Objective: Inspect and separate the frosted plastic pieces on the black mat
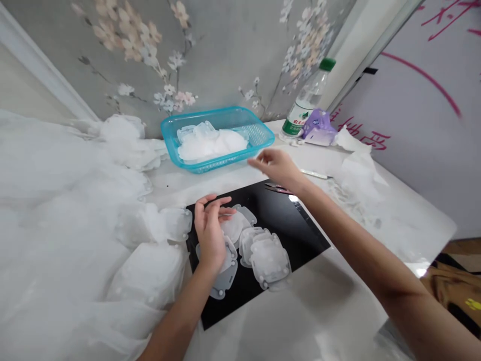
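Observation:
My left hand [211,228] is over the left part of a black board [270,205], its fingers stretched out to the right. Beneath and beside it lie translucent plastic pieces [235,225] with rounded corners and small round knobs; the hand partly hides them. A fanned stack of similar pieces [268,258] rests on the board's front middle. My right hand [276,165] hovers at the front right corner of a blue basket [218,163], with loosely bent fingers and nothing visible in them. More whitish pieces [212,143] lie inside the basket.
A large heap of white translucent pieces [67,225] covers the table's left side. Pink-handled pliers [278,188] lie at the board's back edge, a slim knife [315,174] beyond. Behind stand a bottle [300,110] and a purple tissue pack [319,128]. Scraps [353,195] are scattered at right.

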The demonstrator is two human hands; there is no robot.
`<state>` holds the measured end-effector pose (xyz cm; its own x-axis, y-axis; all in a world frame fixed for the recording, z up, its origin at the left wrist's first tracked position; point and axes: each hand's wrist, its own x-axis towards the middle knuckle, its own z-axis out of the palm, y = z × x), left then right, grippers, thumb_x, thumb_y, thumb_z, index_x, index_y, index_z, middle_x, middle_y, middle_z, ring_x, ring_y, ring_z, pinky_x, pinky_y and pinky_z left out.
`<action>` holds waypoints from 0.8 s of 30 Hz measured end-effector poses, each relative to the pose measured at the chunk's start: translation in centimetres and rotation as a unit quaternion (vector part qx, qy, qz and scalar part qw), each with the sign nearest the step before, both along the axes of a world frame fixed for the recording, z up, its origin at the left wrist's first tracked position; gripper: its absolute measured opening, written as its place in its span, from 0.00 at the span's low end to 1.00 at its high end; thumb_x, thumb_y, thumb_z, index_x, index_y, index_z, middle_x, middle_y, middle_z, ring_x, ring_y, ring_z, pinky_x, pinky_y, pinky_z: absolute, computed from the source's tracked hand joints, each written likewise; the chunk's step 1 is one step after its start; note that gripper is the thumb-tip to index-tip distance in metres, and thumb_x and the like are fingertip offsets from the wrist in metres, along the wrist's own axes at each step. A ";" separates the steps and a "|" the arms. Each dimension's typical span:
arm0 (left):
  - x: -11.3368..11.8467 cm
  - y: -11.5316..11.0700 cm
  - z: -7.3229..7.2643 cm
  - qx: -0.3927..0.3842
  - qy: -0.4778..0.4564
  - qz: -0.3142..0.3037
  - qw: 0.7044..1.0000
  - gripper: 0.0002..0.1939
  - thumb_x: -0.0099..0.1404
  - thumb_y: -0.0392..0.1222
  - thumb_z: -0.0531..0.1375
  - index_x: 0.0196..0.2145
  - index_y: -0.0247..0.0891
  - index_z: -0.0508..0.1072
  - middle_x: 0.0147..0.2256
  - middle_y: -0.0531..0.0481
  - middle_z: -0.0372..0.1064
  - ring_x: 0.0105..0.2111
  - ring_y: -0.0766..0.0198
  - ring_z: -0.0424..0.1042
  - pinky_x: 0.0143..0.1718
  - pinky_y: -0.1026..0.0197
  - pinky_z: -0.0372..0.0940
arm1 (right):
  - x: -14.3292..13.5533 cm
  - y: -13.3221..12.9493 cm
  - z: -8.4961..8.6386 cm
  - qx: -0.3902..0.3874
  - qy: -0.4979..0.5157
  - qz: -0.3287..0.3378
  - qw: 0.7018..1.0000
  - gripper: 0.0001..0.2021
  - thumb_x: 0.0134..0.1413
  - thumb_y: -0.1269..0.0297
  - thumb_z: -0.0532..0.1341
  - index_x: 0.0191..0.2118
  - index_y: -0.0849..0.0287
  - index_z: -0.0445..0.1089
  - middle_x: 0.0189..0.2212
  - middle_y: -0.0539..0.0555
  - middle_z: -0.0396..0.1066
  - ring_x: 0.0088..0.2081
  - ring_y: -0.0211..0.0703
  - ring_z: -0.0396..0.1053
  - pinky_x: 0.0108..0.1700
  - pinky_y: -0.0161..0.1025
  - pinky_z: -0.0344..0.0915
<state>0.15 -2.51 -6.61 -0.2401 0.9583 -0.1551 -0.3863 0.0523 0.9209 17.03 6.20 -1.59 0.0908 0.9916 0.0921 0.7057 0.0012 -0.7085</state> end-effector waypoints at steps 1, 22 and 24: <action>0.0 0.0 0.0 0.000 -0.001 -0.001 1.000 0.10 0.59 0.41 0.58 0.38 0.38 0.63 0.33 0.48 0.75 0.24 0.68 0.72 0.26 0.67 0.63 | -0.1 -1.6 -0.8 -0.076 -0.019 0.061 0.995 0.13 0.47 0.56 0.65 0.25 0.61 0.68 0.20 0.49 0.64 0.25 0.36 0.60 0.27 0.35 0.54; 0.1 -0.4 -0.2 0.027 0.037 -0.107 0.993 0.14 0.58 0.50 0.63 0.35 0.36 0.77 0.28 0.50 0.73 0.28 0.66 0.70 0.30 0.67 0.63 | 0.0 -11.8 -3.5 0.033 0.294 0.114 0.948 0.06 0.55 0.62 0.63 0.38 0.57 0.69 0.35 0.53 0.70 0.25 0.33 0.65 0.25 0.32 0.63; 0.0 -0.3 0.0 0.025 0.021 -0.104 0.994 0.09 0.55 0.45 0.66 0.32 0.37 0.77 0.26 0.51 0.72 0.25 0.69 0.68 0.28 0.69 0.62 | -0.2 -11.7 -3.7 0.007 0.344 0.091 0.934 0.07 0.54 0.62 0.64 0.37 0.57 0.69 0.31 0.51 0.70 0.22 0.32 0.64 0.23 0.32 0.62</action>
